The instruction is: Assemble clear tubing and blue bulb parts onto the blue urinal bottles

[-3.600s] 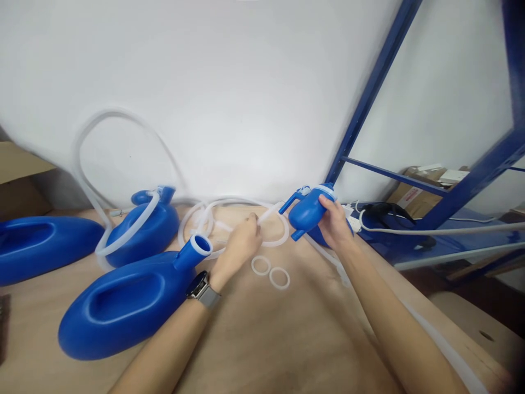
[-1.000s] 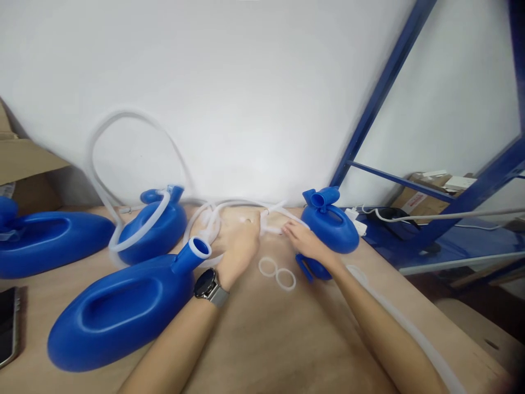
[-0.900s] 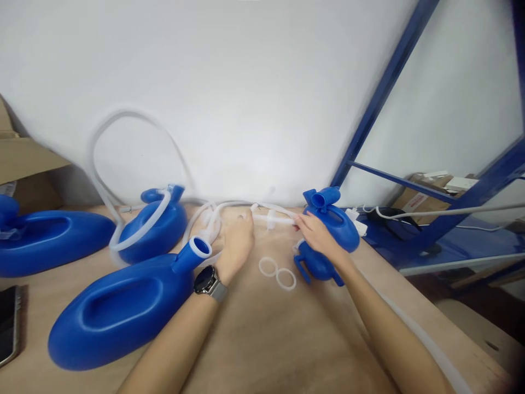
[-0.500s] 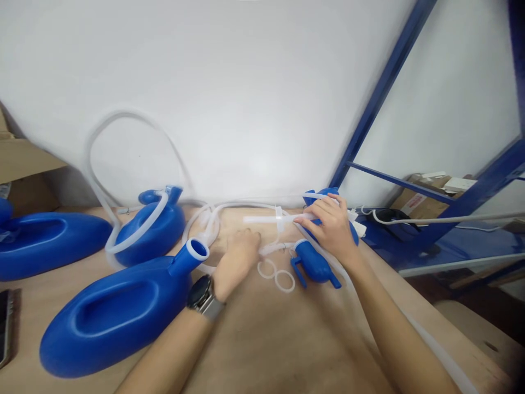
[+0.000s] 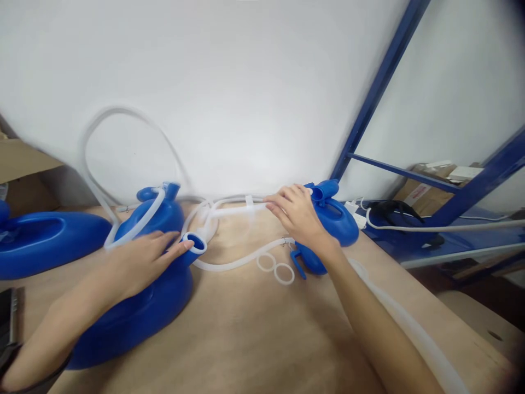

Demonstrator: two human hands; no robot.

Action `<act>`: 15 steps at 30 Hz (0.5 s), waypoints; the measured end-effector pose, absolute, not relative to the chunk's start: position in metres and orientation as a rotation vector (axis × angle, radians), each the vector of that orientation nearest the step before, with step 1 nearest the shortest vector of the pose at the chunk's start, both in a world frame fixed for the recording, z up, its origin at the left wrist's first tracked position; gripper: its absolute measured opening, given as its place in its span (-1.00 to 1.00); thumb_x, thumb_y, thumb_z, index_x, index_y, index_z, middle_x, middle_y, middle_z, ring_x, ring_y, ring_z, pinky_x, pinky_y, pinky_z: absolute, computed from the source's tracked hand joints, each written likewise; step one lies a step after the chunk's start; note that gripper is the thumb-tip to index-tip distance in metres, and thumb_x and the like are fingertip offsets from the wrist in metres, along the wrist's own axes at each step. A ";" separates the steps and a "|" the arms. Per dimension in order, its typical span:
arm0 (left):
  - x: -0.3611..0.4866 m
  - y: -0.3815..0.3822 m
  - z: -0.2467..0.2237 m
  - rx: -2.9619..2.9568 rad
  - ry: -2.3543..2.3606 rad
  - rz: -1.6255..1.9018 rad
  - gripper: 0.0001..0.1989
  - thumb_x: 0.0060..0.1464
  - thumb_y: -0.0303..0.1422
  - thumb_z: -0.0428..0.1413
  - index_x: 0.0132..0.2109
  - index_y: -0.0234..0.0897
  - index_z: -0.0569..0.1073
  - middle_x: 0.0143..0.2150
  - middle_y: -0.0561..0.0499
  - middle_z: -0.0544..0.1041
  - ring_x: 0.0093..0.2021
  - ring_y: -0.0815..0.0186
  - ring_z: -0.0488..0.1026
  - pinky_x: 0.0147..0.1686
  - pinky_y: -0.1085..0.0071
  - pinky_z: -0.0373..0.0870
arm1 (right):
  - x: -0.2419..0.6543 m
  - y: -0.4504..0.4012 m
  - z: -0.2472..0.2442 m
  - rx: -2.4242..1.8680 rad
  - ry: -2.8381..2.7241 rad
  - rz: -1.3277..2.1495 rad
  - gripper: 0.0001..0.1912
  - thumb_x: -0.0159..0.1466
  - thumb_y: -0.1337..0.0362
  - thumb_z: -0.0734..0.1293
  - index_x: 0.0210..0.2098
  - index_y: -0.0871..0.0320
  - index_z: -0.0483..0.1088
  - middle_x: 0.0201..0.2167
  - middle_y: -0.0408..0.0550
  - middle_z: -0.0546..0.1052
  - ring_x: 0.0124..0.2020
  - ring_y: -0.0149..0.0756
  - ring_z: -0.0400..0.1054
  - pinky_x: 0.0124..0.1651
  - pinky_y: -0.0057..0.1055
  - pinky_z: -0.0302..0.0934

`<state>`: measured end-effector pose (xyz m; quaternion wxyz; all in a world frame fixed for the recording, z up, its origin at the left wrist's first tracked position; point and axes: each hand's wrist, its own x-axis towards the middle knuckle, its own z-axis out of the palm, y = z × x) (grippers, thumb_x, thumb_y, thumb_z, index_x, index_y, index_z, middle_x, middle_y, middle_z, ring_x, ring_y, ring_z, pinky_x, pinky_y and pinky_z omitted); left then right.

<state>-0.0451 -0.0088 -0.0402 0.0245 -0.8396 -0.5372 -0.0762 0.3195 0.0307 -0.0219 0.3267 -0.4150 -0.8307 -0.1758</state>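
My left hand is at the neck of a large blue plastic bottle with a handle recess. Its thumb lies against the white-rimmed mouth, and its fingers stretch out behind the neck, not wrapped round it. My right hand is closed over a translucent white tube, which has a small clear tab near its middle. Just right of that hand lies a blue bottle with a wide open mouth. Below the hand is a small blue lidded piece, partly hidden, joined to a white hose.
Two white rings lie on the wooden table. Another blue bottle with a looped hose stands at the back left, and one more bottle lies farther left. A phone is at the left edge. Blue shelving rises at right.
My left hand has moved left from the table's middle to the blue bottle's neck. My right hand has shifted left with the tube, uncovering the wide-mouthed bottle at right.
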 end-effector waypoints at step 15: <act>0.024 0.004 -0.033 -2.897 -1.641 -0.173 -0.45 0.39 -0.14 -0.26 0.34 -0.14 0.36 0.29 -0.18 0.54 0.13 -0.10 0.56 0.05 0.10 0.45 | 0.329 0.018 -0.009 -1.047 -2.302 -0.433 -0.72 0.48 0.11 0.25 -0.20 0.03 0.57 -0.26 -0.08 0.50 -0.13 -0.16 0.33 0.44 0.18 -0.21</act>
